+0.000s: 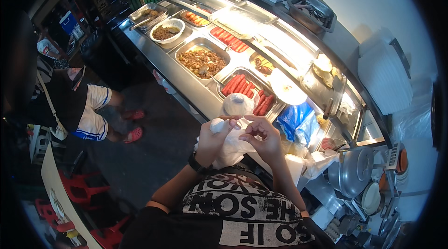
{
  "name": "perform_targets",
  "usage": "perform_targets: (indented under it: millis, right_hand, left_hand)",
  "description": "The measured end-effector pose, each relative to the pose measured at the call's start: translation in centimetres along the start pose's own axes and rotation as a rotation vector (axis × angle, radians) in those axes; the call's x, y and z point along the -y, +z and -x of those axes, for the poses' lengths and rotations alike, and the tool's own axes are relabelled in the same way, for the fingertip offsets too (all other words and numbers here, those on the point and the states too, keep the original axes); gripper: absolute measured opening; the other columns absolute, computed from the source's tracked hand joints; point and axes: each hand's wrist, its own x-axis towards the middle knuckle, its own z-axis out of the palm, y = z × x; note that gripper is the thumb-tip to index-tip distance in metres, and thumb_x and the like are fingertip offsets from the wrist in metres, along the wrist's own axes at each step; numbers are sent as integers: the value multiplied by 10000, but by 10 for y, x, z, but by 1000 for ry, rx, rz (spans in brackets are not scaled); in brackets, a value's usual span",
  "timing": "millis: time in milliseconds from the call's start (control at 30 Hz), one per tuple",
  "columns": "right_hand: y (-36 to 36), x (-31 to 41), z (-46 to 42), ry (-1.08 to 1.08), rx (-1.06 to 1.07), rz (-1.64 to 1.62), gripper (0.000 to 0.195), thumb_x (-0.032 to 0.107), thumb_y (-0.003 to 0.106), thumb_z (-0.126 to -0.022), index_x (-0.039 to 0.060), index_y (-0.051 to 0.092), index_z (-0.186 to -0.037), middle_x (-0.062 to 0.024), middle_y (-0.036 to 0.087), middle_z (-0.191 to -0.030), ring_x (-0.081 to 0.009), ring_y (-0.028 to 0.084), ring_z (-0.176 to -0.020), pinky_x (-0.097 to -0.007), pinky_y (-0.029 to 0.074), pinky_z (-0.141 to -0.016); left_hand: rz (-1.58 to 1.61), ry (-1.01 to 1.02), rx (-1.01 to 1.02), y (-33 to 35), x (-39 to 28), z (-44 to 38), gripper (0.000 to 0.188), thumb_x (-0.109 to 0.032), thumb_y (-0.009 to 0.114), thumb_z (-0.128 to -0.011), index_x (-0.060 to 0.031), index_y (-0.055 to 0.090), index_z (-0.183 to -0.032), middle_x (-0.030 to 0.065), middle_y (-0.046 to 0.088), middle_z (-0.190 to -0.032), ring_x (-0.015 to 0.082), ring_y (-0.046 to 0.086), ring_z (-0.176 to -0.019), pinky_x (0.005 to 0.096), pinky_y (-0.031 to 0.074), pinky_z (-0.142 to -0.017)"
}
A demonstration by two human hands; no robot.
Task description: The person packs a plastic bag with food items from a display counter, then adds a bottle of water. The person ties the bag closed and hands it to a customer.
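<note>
My left hand (210,141), with a dark band at the wrist, grips a bunched white plastic bag (229,155) in front of my chest. A wad of white plastic sticks up beside its thumb. My right hand (265,139) is close to the bag's right side, fingers curled and thumb bent inward. Whether it pinches the thin film, I cannot tell. Just beyond my hands, a rounded white plastic bundle (239,104) partly covers a steel tray of red sausages (238,84).
A lit glass food case (206,100) holds a tray of chopped cooked food (200,60) and a white bowl (167,32). A blue plastic bag (299,123) lies right of my hands. Pots (351,172) crowd the right. A person (75,105) is at left, near red chairs (82,187).
</note>
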Motion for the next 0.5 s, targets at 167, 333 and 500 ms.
perform_targets:
  millis: [167, 333, 500]
  right_hand:
    - [5, 1, 1, 67, -6, -80, 325, -86, 601, -857, -30, 535, -1170, -75, 651, -863, -118, 622, -797, -237, 503, -735]
    - [10, 5, -1, -53, -94, 166, 196, 2, 580, -886, 4, 584, -1083, -112, 659, -838, -175, 657, -764, -269, 503, -723]
    - [7, 13, -14, -132, -157, 427, 81, 52, 616, -873, -22, 598, -846, -95, 573, -768, -204, 568, -666, -295, 452, -632]
  left_hand:
    - [40, -10, 25, -4, 1, -2, 257, -204, 628, -928, 34, 670, -1014, 54, 683, -956, 76, 603, -867, 219, 481, -760]
    - [126, -139, 56, -8, 2, -3, 312, -281, 604, -945, 14, 678, -1014, 26, 660, -903, 60, 582, -809, 221, 479, -729]
    - [130, -131, 117, -6, -7, -2, 376, -353, 543, -973, 1, 654, -1036, 9, 634, -852, 55, 550, -734, 232, 463, -670]
